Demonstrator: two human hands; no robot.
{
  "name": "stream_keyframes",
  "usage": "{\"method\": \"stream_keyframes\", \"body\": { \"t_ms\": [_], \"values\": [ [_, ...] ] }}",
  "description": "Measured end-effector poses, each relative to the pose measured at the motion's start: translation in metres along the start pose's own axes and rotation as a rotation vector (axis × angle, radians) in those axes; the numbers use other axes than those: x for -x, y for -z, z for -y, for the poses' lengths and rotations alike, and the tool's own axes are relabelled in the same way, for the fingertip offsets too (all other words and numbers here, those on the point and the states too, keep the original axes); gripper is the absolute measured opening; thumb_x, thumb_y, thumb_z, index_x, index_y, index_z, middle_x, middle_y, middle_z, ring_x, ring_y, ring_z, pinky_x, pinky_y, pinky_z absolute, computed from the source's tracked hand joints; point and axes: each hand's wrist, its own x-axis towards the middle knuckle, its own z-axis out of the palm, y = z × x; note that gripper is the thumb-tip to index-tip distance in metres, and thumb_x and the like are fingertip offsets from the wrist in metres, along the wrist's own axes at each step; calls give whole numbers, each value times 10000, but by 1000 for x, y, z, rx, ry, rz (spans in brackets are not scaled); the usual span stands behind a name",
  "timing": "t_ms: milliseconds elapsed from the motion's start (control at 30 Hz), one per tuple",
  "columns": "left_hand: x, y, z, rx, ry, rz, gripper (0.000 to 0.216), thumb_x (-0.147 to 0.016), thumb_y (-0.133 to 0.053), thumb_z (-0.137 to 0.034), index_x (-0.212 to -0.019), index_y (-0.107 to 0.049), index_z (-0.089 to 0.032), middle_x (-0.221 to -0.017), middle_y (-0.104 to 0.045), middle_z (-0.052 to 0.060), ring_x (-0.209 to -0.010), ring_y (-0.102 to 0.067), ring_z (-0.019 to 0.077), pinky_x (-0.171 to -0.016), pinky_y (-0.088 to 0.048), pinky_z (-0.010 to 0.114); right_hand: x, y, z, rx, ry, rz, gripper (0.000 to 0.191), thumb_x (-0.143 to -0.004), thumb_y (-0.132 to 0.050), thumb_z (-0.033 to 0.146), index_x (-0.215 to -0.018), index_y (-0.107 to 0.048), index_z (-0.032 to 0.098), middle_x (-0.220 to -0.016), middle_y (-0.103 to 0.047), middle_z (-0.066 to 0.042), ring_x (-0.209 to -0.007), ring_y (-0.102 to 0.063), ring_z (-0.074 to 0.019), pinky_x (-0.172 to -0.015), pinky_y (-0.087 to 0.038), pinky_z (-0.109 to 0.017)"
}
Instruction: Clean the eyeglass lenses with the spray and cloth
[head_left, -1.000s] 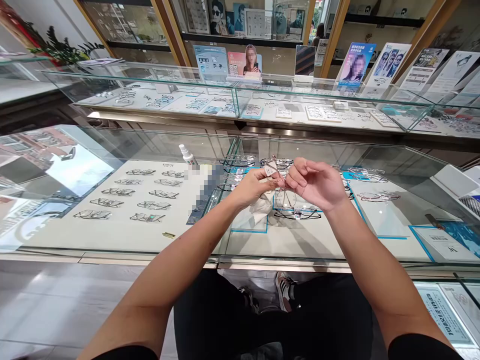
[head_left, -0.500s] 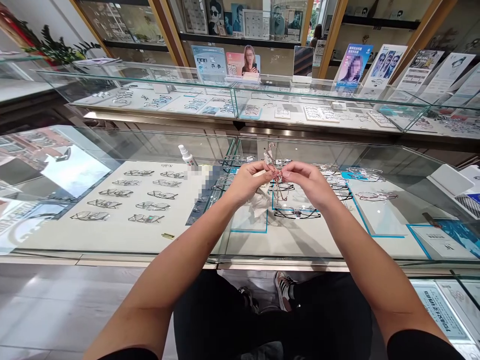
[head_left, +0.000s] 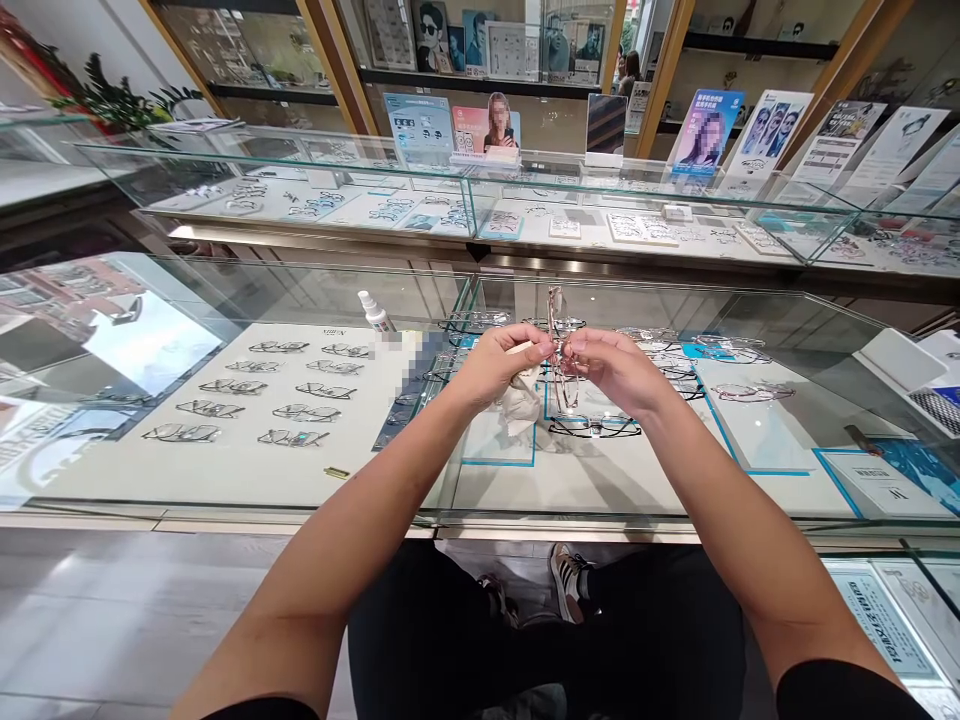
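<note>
A thin-framed pair of glasses (head_left: pixel 561 345) stands on edge above the glass counter, held between both my hands. My left hand (head_left: pixel 491 366) pinches its left side together with a white cloth (head_left: pixel 517 405) that hangs below the fingers. My right hand (head_left: pixel 611 368) pinches the frame from the right. A dark-framed pair of glasses (head_left: pixel 594 427) lies on the counter just below my hands.
The glass display case (head_left: pixel 225 470) holds rows of glasses (head_left: pixel 255 395) on a white tray at the left and more frames (head_left: pixel 750 392) at the right. A white spray bottle (head_left: pixel 374 312) stands on the glass. A second case (head_left: pixel 465 190) with leaflets runs behind.
Both hands have turned the held glasses from lying roughly flat to standing upright on edge, and the hands have drawn closer together around the frame.
</note>
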Motion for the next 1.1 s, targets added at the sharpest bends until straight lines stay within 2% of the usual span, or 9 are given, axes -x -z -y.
{"method": "stream_keyframes", "body": {
  "t_ms": [167,267,433,533,700,800,933,1000,1100],
  "values": [
    [0,2,-1,-11,3,-5,427,-720,-976,-563,-804,-789,-189,-826,-739,15,-801,-607,147,-805,-440,282,-2,3,-1,-47,-20,14,248,-682,-954,385,-795,-831,203,-817,-725,-21,-784,-637,-156,-797,-550,-309],
    [-1,7,-2,25,28,9,390,-742,-956,-521,-787,-771,-180,-780,-712,11,-716,-566,120,-700,-413,256,-1,4,3,-74,-20,65,223,-724,-911,376,-725,-787,191,-772,-658,-10,-753,-604,-147,-767,-534,-297],
    [-3,15,-12,302,103,47,334,-660,-904,-397,-642,-651,-180,-611,-545,-18,-530,-423,90,-493,-294,236,1,10,9,-60,-32,199,279,-777,-870,387,-662,-710,190,-773,-613,-18,-777,-596,-162,-782,-516,-310],
    [-3,22,-20,433,131,101,327,-610,-841,-345,-560,-556,-192,-548,-442,-22,-498,-380,97,-450,-286,237,1,15,10,32,-57,262,278,-777,-876,389,-675,-714,187,-744,-627,-24,-764,-587,-166,-766,-483,-316],
    [-3,32,-23,500,173,170,347,-640,-769,-299,-533,-453,-203,-504,-336,-29,-465,-325,96,-417,-267,219,0,19,9,75,-98,325,285,-778,-903,411,-709,-739,188,-716,-633,-11,-760,-592,-164,-774,-471,-316],
    [-4,33,-24,597,227,137,337,-758,-769,-314,-597,-500,-190,-556,-381,-31,-465,-347,89,-416,-283,211,2,18,10,42,-80,334,308,-797,-926,440,-760,-740,197,-783,-679,-17,-808,-636,-168,-833,-509,-329],
    [-4,29,-26,700,267,44,302,-973,-666,-322,-720,-590,-176,-606,-429,-39,-456,-348,83,-415,-282,204,5,18,12,-4,-33,333,348,-827,-946,472,-820,-708,218,-882,-745,-21,-913,-712,-181,-926,-551,-347],
    [-4,26,-26,686,276,13,230,-972,-680,-286,-779,-635,-169,-606,-440,-43,-458,-360,83,-416,-277,200,6,19,12,-9,-32,330,356,-842,-945,484,-857,-699,228,-982,-798,-37,-1005,-747,-195,-976,-562,-361],
    [-3,21,-22,615,285,36,178,-857,-816,-303,-877,-703,-167,-603,-467,-47,-461,-354,78,-412,-257,203,8,19,13,3,-34,339,339,-885,-914,508,-903,-705,242,-1189,-839,-61,-1171,-757,-221,-1057,-561,-401]
  ]
}}
